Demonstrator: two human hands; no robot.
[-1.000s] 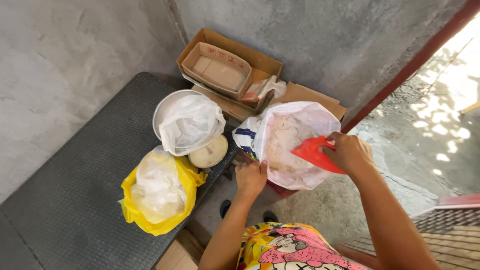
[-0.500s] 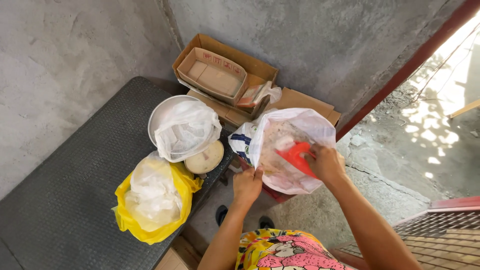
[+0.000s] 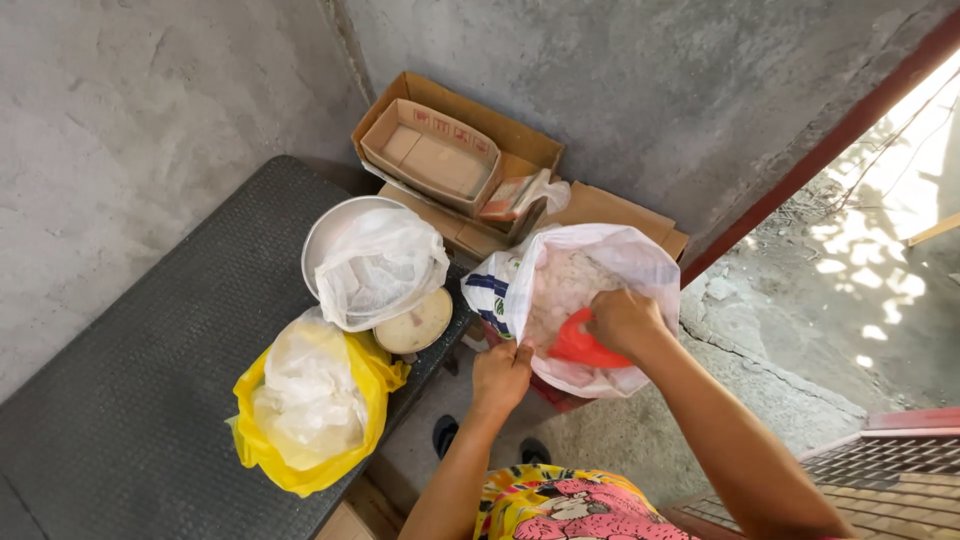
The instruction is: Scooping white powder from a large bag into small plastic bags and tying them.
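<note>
Head view: white sack (image 3: 600, 270) of pale grain, open, standing on floor beside dark worktop (image 3: 130, 400). Right hand (image 3: 622, 322) inside, gripping red scoop (image 3: 580, 345). Left hand (image 3: 502, 372) pinching near rim. Worktop holds bag-lined metal bowl (image 3: 372, 262), yellow bag (image 3: 310, 400).

I see two bare forearms coming up from the bottom of the frame, with no sleeves, watch or rings that I can make out. The left hand (image 3: 503, 375) and right hand (image 3: 622, 322) are both ungloved. At the bottom centre I wear a bright yellow garment (image 3: 560, 505) printed with pink cartoon figures and touches of red and green. Just above it, two dark shoe tips (image 3: 487, 445) show on the floor.
</note>
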